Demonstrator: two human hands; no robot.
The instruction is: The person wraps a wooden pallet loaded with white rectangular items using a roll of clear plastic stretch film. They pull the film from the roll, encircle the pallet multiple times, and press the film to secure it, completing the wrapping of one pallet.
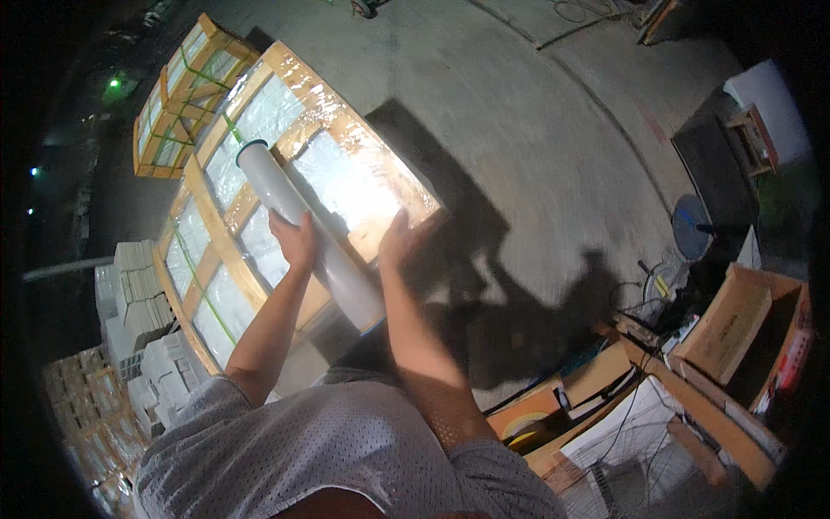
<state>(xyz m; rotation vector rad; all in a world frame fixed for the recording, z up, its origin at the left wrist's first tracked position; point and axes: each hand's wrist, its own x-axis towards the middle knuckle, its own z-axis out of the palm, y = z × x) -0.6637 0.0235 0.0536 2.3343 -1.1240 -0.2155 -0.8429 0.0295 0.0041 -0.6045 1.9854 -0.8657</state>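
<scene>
The left hand (294,240) is closed around the middle of a white film roll (313,237), and the right hand (399,238) lies open and flat against the roll's other side, fingers pointing to 12 o'clock. The roll slants from its dark-rimmed top end at 11 o'clock down to its lower end at 5 o'clock, held over a wooden crate (285,186) of pale slabs wrapped in shiny clear film, with green straps across its frame. A second, smaller crate (186,95) stands beyond it at 11 o'clock. At 8 o'clock are stacks of grey-white blocks (143,324). At 3 to 4 o'clock sit open brown cartons (735,324), a round blue fan (690,227) and loose cables. The concrete floor (519,130) from 12 to 2 o'clock lies open, crossed by the person's shadow just right of the crate's edge.
</scene>
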